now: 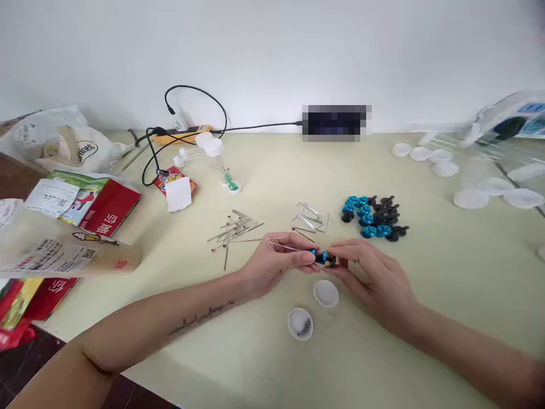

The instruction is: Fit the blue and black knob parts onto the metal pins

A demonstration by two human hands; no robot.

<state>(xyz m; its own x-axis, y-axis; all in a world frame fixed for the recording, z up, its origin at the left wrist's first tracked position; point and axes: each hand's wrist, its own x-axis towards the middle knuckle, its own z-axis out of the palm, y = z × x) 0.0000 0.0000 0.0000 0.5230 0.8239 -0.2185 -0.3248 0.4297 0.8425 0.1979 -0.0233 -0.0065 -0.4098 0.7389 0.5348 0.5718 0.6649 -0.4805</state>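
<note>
Over the middle of the table, a small blue-and-black spool-like part (320,257) is held between both hands. My left hand (272,261) is closed, its thumb and fingers pinching the blue end. A thin bent metal wire (284,245) runs from that part back across the left fingers. My right hand (374,275) pinches the black end; its fingertips partly hide it. Just below the hands stand a white cup (326,293) and a second white cup (300,324) with small metallic pieces inside. Bent metal wires (310,218) lie just beyond my left hand.
Several blue and black parts (374,218) lie right of centre. Thin metal rods (232,230) are scattered on the left. A phone-like dark screen (334,122) leans against the wall, its cable trailing left. Packages (97,210) crowd the left edge; white lids (445,168) sit far right.
</note>
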